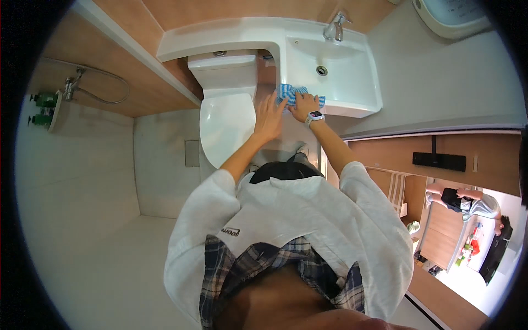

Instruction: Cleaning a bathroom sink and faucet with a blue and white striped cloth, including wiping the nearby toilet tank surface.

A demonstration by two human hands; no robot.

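A blue-and-white striped cloth (289, 91) lies bunched over the front left corner of the white washbasin (346, 78). My right hand (304, 106), with a smartwatch on its wrist, presses down on the cloth at the basin's front rim, its fingers bent into the folds. My left hand (270, 117) is spread out at the cloth's left end. Its fingertips come close to the cloth; whether they touch it I cannot tell. Beneath that hand is the right side of the closed toilet lid (227, 123).
A chrome tap (336, 28) stands at the basin's back, above the drain (321, 71). On the left wall are a shower mixer (71, 86) and green bottles (43, 108) on a shelf. Through the doorway at right, another person (480, 206) stands near a table.
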